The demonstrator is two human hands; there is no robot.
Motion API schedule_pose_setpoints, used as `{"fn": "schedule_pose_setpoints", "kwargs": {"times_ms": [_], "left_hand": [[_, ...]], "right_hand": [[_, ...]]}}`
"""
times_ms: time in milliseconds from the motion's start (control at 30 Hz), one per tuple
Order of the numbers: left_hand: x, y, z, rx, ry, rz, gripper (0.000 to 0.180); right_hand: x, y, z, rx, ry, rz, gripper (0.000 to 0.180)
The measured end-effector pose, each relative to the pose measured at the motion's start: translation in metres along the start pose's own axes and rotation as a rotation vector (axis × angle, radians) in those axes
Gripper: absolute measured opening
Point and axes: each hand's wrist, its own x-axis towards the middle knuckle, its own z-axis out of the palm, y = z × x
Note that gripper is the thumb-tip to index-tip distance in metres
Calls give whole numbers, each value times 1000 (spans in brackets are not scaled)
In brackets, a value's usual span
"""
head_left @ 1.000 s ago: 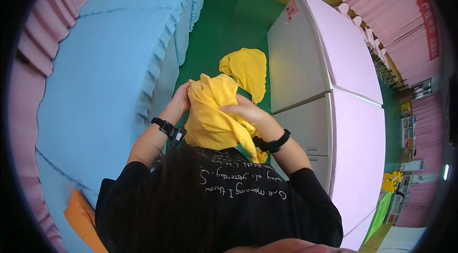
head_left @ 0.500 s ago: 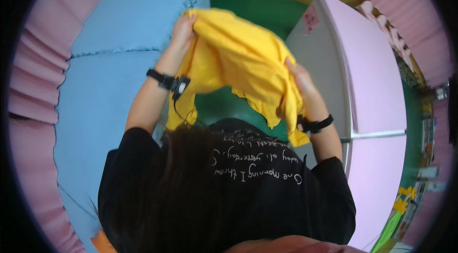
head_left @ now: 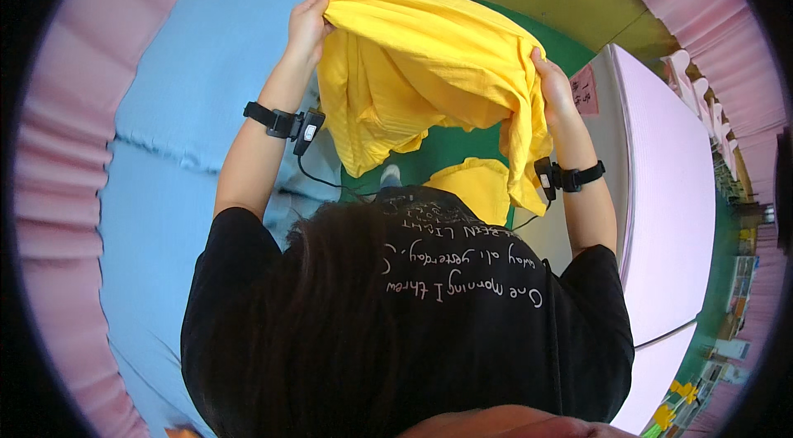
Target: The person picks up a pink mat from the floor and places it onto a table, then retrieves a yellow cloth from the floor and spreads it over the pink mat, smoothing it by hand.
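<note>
Past the black T-shirt (head_left: 471, 347), holding up a yellow cloth (head_left: 429, 25) between left hand (head_left: 308, 29) and right hand (head_left: 560, 93), fingers closed over its upper ends. Looks like spreading it out tbh, so probably calls for firm grips and loosening those folds next. Farther down, a second yellow cloth (head_left: 472, 182) on green floor (head_left: 454, 145).

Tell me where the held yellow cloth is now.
The yellow cloth hangs upper centre in the head view, held between the left hand and right hand, with the blue cover to its left and the pink surface to its right.
</note>
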Motion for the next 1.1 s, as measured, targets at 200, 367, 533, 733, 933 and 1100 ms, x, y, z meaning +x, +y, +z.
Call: {"fn": "schedule_pose_setpoints", "kwargs": {"times_ms": [200, 367, 533, 733, 933, 1100], "left_hand": [[133, -31, 59, 12, 44, -35, 29], [222, -83, 105, 21, 81, 1, 27], [303, -149, 156, 292, 61, 127, 26], [418, -194, 296, 538, -37, 294, 28], [513, -204, 601, 328, -698, 181, 43], [351, -109, 866, 20, -1387, 738, 50]], "right_hand": [[109, -42, -15, -15, 38, 25, 37], [168, -38, -57, -103, 11, 122, 38], [233, -40, -110, -121, -9, 149, 37], [304, -96, -178, -212, -7, 35, 43], [359, -197, -300, -16, 296, -385, 43], [233, -313, -443, 41, 359, -969, 52]]}}
